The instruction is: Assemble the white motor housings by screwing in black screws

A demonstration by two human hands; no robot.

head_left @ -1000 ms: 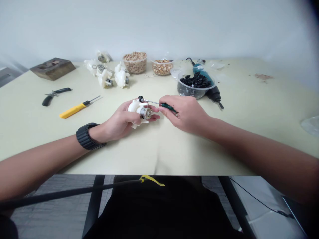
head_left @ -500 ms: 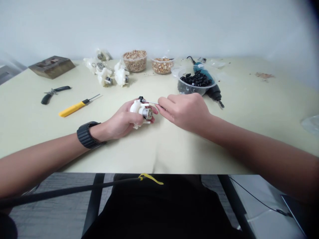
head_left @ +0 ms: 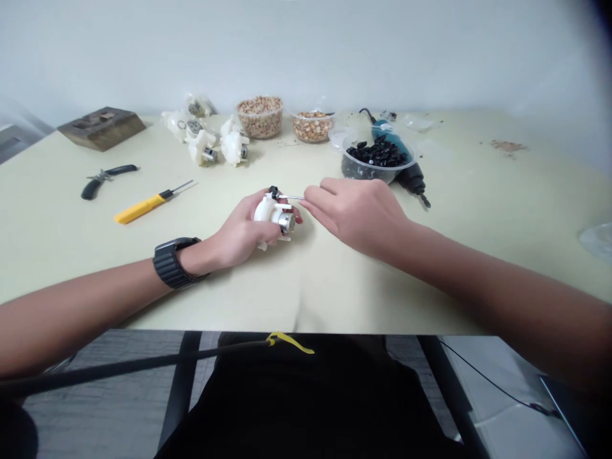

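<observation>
My left hand [head_left: 239, 231] is closed round a white plastic housing [head_left: 266, 210] with a small silver motor [head_left: 285, 222] sticking out toward the right. At the housing's top edge sits a small black piece [head_left: 274, 190]. My right hand [head_left: 354, 207] pinches a thin metal tool [head_left: 291, 197], whose tip points left and reaches the black piece. The rest of that tool is hidden inside my fingers, so I cannot tell its exact kind. Both hands are over the table's front half.
Several similar white housings [head_left: 234, 148] lie at the back. Tubs of tan pieces [head_left: 259, 118], [head_left: 312, 127] stand beside them. A tub of black pieces [head_left: 377, 156] stands before a teal rotary tool [head_left: 389, 135]. Pliers [head_left: 108, 178], a yellow-handled screwdriver [head_left: 143, 207] and a wooden block [head_left: 102, 129] are left.
My left hand and the housing have shifted slightly right and tilted a little. The metal tool now lies more level, its tip still at the black piece.
</observation>
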